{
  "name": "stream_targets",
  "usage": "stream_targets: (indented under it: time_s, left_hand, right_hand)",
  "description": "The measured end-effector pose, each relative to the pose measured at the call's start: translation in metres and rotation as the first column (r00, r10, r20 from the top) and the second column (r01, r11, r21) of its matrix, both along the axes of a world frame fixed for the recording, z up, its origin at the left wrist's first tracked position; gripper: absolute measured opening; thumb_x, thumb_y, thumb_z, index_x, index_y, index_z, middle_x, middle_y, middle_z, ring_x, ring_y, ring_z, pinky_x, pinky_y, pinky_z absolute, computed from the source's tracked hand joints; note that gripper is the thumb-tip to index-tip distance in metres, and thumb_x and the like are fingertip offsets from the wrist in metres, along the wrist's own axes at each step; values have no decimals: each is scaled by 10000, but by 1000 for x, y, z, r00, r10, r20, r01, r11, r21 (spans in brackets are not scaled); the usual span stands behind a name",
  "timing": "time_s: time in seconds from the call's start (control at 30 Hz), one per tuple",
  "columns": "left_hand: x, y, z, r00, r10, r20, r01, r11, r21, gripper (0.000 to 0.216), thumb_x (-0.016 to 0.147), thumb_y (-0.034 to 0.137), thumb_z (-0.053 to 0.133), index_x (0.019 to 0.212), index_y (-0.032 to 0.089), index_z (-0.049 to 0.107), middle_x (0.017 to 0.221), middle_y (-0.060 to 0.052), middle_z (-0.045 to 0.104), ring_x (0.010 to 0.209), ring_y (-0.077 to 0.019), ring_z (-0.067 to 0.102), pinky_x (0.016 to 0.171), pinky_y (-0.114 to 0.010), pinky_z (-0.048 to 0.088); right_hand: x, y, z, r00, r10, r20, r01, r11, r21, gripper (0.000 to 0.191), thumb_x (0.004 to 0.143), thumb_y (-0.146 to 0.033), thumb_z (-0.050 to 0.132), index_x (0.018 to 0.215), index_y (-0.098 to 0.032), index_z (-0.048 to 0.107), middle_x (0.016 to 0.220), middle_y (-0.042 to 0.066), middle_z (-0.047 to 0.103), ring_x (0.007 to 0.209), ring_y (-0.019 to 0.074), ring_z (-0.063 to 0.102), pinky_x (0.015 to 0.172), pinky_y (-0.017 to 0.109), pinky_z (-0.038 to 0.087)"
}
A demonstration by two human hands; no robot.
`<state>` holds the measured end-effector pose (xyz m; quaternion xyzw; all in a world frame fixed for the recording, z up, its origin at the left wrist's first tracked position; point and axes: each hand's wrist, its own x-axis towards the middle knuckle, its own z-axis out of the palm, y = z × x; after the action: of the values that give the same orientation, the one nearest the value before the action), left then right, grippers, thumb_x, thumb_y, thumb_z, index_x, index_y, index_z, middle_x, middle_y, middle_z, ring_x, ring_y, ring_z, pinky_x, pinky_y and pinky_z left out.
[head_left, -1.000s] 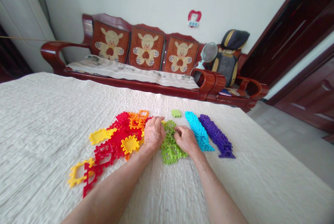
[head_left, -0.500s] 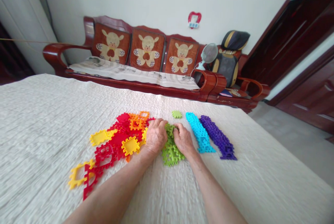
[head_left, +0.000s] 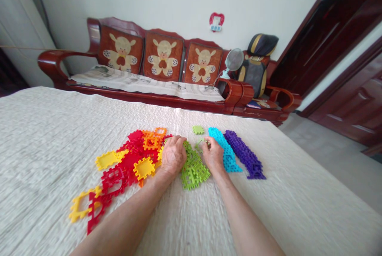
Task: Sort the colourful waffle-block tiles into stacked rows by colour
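My right hand (head_left: pixel 213 153) pinches a small green plastic building piece (head_left: pixel 199 143) with notched edges, just off the right side of the green pile (head_left: pixel 193 170). At that pile's left edge lies my left hand (head_left: pixel 174 154), its fingers curled down over the pieces; their tips are hidden, so what they grip cannot be made out. Left of it spreads a mixed heap of red pieces (head_left: pixel 135 158), orange pieces (head_left: pixel 152 142) and yellow pieces (head_left: pixel 143 168). A single green square piece (head_left: pixel 198 129) lies flat beyond my hands.
To the right, a light-blue row of pieces (head_left: pixel 225 150) and a purple row of pieces (head_left: pixel 244 154) lie side by side. All rest on a pale textured cloth (head_left: pixel 59 128). Behind the table stand a wooden sofa (head_left: pixel 140 92) with bear cushions and a small fan (head_left: pixel 234 60).
My right hand has moved right, away from the green pile, with a small green piece in its fingers. My left hand stays at the pile. The whole view has shifted slightly.
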<state>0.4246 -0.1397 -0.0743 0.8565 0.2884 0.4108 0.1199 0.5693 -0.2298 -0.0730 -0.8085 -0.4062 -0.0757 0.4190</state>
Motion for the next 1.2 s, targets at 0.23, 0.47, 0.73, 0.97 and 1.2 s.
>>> stream_targets:
  time_s: [0.23,0.47,0.73,0.97,1.2]
  left_hand:
    - [0,1,1,1000,-11,6,11,999,31,306,818,76,418,1006,177,638,982,-66,675,931,-197,597,867,-335,473]
    - [-1,3,-2,1000,-13,5,13,998,55,303,808,79,435,1001,183,644,983,-61,675,925,-199,595,874,-339,465]
    - [0,5,-4,1000,-17,-2,18,998,52,303,805,83,443,1006,189,644,1001,-58,671,929,-199,590,879,-339,459]
    - [0,4,-5,1000,-13,0,13,998,60,292,811,88,442,1001,178,645,989,-62,673,933,-206,592,874,-346,465]
    - [0,3,-3,1000,-13,1,13,998,58,289,818,84,436,994,174,646,976,-66,675,926,-206,598,866,-348,472]
  right_hand:
    - [1,4,-6,982,139,126,-146,988,51,390,771,-183,478,1140,-130,592,1162,149,625,1137,242,550,1009,404,419]
    - [2,2,-9,968,221,119,-227,973,35,458,740,-162,514,1195,-133,548,1197,154,602,1161,254,539,1034,435,412]
    - [-1,3,-7,962,227,153,-237,971,45,541,706,-74,452,1241,-127,515,1263,145,550,1226,234,473,1073,414,367]
    - [-10,2,-2,989,14,150,4,993,-117,499,765,-375,600,1180,-101,564,1073,163,597,1074,296,518,957,424,422]
    - [-14,2,0,984,-6,180,38,983,-178,456,764,-318,591,1166,-102,578,1058,145,619,1054,275,526,941,380,404]
